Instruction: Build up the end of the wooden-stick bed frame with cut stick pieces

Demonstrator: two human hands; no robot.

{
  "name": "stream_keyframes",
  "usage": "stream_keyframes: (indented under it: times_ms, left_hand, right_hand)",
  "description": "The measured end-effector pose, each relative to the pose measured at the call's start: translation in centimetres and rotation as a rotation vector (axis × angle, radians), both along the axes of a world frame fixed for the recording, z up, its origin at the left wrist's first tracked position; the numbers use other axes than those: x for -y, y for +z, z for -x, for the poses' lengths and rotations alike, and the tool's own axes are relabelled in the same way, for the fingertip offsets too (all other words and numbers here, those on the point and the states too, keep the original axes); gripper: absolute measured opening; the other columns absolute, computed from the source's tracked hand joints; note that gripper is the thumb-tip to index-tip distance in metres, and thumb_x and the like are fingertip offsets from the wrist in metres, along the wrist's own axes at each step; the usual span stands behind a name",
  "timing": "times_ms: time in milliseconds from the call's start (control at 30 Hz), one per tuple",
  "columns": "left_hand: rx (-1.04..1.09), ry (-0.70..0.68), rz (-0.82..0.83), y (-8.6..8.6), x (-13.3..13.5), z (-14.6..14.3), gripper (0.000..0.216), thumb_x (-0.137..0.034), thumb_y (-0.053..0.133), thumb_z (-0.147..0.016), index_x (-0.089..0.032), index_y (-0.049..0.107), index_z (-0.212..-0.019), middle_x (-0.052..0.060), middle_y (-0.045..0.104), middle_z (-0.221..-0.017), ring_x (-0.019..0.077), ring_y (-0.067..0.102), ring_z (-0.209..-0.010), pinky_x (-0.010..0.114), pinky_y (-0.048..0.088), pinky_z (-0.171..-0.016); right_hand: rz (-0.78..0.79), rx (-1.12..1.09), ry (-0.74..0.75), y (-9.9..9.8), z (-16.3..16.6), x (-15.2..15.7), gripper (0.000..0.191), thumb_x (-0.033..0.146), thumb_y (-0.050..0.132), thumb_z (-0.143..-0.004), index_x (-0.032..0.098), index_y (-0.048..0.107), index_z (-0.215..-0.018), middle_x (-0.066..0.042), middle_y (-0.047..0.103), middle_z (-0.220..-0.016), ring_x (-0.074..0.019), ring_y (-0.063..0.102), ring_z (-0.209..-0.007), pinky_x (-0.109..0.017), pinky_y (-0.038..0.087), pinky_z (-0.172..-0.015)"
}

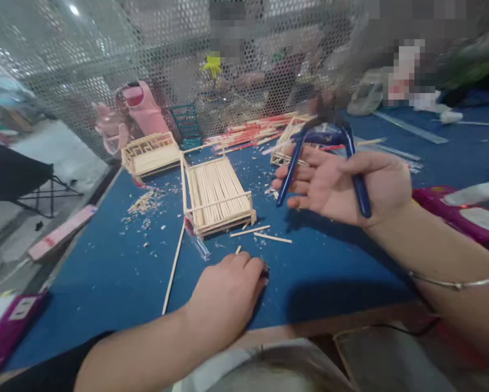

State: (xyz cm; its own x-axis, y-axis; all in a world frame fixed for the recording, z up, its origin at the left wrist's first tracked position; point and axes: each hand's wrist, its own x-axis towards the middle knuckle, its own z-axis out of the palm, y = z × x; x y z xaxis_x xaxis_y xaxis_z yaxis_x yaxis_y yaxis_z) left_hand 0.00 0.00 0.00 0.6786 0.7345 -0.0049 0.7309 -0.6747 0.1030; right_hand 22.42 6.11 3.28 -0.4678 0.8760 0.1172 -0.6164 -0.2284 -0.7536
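My right hand (330, 185) is held palm up over the table, holding a pair of pliers (361, 188) with spread blue handles. The thumb hooks over one handle and the other lies across the fingers; the jaws are dark and blurred. My left hand (230, 286) rests on the blue table, fingers curled and pressed together. A short wooden stick end (238, 250) shows just beyond its knuckles; whether the hand holds it, I cannot tell. In front stands a small bed-like frame of wooden sticks (218, 190). Two loose cut sticks (273, 238) lie beside it.
A second stick model (152, 155) stands at the back left, near pink bottles (146, 111). Red-tipped sticks (248, 133) are piled along the perforated metal screen (166, 49). Stick scraps (144, 201) litter the blue table (117, 277). A magenta object (440, 212) lies at right.
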Motion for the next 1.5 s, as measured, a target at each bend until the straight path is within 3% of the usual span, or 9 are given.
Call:
stream_keyframes:
  times_ms: [100,233,400,567,800,1067,1167,1300,1500]
  left_hand:
    - [-0.007,0.014,-0.028,-0.6,-0.9,1.7,0.016,-0.014,0.048,-0.088,-0.019,0.062,-0.094,0.003,0.065,-0.084,0.0186,0.064,-0.077,0.032,0.055,-0.069]
    - [0.019,0.086,-0.201,0.0,-2.0,2.9,0.016,-0.019,0.049,-0.088,-0.020,0.065,-0.088,0.003,0.066,-0.083,0.0178,0.065,-0.073,0.027,0.052,-0.059]
    - [-0.052,0.093,-0.305,1.7,-3.4,1.1,0.022,-0.023,0.046,-0.090,-0.019,0.067,-0.097,0.005,0.069,-0.082,0.0184,0.066,-0.067,0.025,0.047,-0.051]
    - [-0.332,0.235,-0.140,2.4,-5.0,-1.4,0.023,-0.017,0.045,-0.089,-0.017,0.068,-0.090,0.009,0.069,-0.075,0.0266,0.067,-0.072,0.031,0.048,-0.054]
    - [-0.278,0.255,-0.120,1.8,-7.1,-1.6,0.027,-0.018,0.040,-0.090,-0.017,0.066,-0.083,0.010,0.070,-0.079,0.0267,0.067,-0.073,0.032,0.047,-0.056]
    - [-0.250,0.284,-0.097,1.7,-7.1,-1.5,0.025,-0.025,0.043,-0.091,-0.019,0.067,-0.091,0.007,0.072,-0.085,0.0236,0.068,-0.076,0.029,0.045,-0.057]
    - [-0.276,0.312,-0.083,1.8,-7.3,-1.5,0.027,-0.025,0.043,-0.090,-0.018,0.069,-0.085,0.008,0.072,-0.077,0.0240,0.068,-0.069,0.028,0.043,-0.053]
    - [-0.307,0.282,-0.046,2.3,-7.4,-1.5,0.030,-0.024,0.042,-0.091,-0.018,0.069,-0.078,0.007,0.072,-0.073,0.0229,0.067,-0.069,0.028,0.043,-0.054]
    - [-0.394,0.342,-0.019,3.7,-6.1,0.7,0.029,-0.031,0.043,-0.091,-0.022,0.071,-0.092,0.007,0.073,-0.078,0.0246,0.069,-0.071,0.029,0.046,-0.057]
  right_hand:
    - [0.084,-0.013,-0.051,-1.4,0.0,0.4,0.052,0.021,0.043,-0.059,0.018,0.047,-0.111,-0.010,0.062,-0.104,-0.0223,0.057,-0.101,-0.036,0.050,-0.075]
    - [0.102,0.007,-0.062,-2.0,0.4,0.5,0.053,0.020,0.044,-0.059,0.019,0.045,-0.112,-0.009,0.063,-0.100,-0.0235,0.058,-0.100,-0.038,0.049,-0.075]
    - [0.076,0.045,-0.091,-1.5,0.5,0.5,0.054,0.021,0.043,-0.057,0.021,0.043,-0.111,-0.008,0.062,-0.098,-0.0251,0.058,-0.098,-0.043,0.046,-0.079]
    - [0.058,0.080,-0.145,-1.2,0.2,0.5,0.052,0.022,0.044,-0.057,0.021,0.043,-0.108,-0.009,0.062,-0.099,-0.0265,0.057,-0.100,-0.045,0.044,-0.080]
    - [0.075,0.009,-0.091,-1.6,0.3,0.4,0.053,0.018,0.043,-0.056,0.019,0.043,-0.109,-0.010,0.064,-0.102,-0.0250,0.059,-0.096,-0.042,0.045,-0.076]
    - [0.077,-0.024,-0.097,-1.5,0.3,0.3,0.052,0.017,0.043,-0.057,0.019,0.044,-0.109,-0.009,0.063,-0.099,-0.0222,0.060,-0.095,-0.035,0.047,-0.069]
    - [0.082,-0.016,-0.088,-1.7,0.4,0.3,0.052,0.017,0.043,-0.057,0.018,0.044,-0.109,-0.010,0.062,-0.099,-0.0220,0.059,-0.093,-0.034,0.047,-0.068]
    - [0.077,-0.016,-0.073,-1.8,0.4,0.4,0.055,0.017,0.045,-0.055,0.018,0.043,-0.111,-0.010,0.062,-0.100,-0.0224,0.059,-0.094,-0.034,0.047,-0.068]
    - [0.111,0.025,-0.096,-1.7,0.5,0.6,0.058,0.018,0.046,-0.052,0.019,0.043,-0.110,-0.010,0.061,-0.099,-0.0252,0.058,-0.096,-0.038,0.047,-0.069]
